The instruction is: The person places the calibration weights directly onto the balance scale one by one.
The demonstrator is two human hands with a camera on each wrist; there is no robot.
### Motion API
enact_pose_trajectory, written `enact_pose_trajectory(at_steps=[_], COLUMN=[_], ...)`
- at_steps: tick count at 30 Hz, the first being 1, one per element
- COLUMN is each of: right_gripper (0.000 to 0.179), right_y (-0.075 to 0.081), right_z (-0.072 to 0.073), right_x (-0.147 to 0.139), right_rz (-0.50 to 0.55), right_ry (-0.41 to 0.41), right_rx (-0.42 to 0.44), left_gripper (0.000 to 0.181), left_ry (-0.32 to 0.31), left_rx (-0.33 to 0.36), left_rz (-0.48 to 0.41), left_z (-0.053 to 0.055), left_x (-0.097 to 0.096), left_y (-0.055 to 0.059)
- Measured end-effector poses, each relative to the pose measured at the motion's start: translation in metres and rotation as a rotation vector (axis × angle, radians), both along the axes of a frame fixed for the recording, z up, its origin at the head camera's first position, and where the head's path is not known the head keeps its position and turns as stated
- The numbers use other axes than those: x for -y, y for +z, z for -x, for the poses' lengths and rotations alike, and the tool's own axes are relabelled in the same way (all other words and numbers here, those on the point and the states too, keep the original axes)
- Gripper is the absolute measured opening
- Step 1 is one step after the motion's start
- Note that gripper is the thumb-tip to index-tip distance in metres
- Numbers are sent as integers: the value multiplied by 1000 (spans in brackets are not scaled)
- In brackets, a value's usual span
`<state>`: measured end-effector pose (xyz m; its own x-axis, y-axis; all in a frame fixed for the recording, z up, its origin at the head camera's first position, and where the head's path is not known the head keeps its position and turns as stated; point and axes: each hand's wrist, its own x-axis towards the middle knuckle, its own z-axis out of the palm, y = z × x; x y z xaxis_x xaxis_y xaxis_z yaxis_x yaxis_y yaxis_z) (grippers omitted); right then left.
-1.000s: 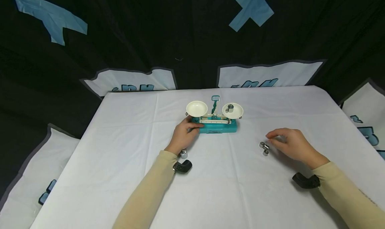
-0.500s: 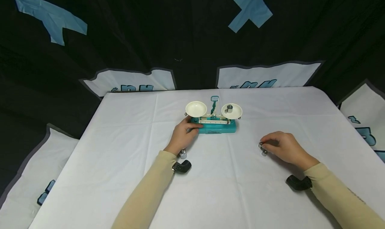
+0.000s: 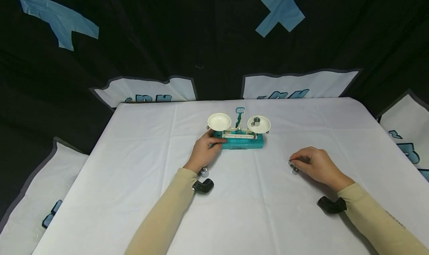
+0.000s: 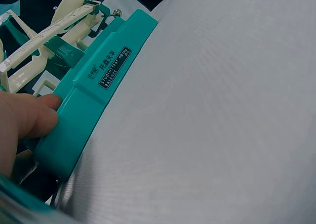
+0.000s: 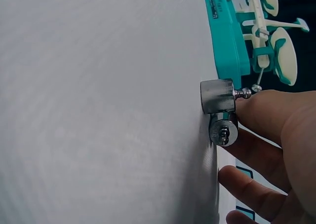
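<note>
A teal balance scale (image 3: 243, 143) with two cream pans stands toward the back of the table. At its left end my left hand (image 3: 203, 150) grips the base between thumb and fingers. On the right pan (image 3: 264, 129) sit metal weights, a larger (image 3: 256, 121) and a smaller one. Farther right, my right hand (image 3: 316, 165) pinches a small metal weight (image 3: 290, 161), mostly hidden by the fingertips. Right beside the thumb, the right wrist view shows one upright knobbed weight (image 5: 217, 96) and another lying on its side (image 5: 223, 131).
Another metal weight (image 3: 205, 171) stands beside my left wrist. The left pan (image 3: 219, 121) holds nothing visible. White cloth (image 3: 234, 210) covers the table, and a dark curtain (image 3: 151, 31) hangs behind its far edge.
My right hand has moved left and slightly nearer, and its thumb and fingertips have come together on the farthest of the loose weights. The left hand keeps its grip on the scale.
</note>
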<state>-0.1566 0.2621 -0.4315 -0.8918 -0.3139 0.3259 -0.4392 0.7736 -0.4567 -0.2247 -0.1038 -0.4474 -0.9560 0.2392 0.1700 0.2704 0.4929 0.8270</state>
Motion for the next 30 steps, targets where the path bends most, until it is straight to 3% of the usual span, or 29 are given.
enact_pose_trajectory(at_steps=[8, 20, 30], right_gripper=[16, 12, 9], right_y=[0, 8, 17], right_z=[0, 1, 12], right_x=[0, 2, 5], right_rz=[0, -32, -38], right_ry=[12, 2, 45], right_rx=[-3, 87, 74], left_gripper=[22, 23, 23], left_ry=[1, 1, 2], left_rx=[-2, 6, -8], left_rz=[0, -3, -1], left_z=[0, 0, 1], left_x=[0, -1, 0], left_y=[-1, 0, -1])
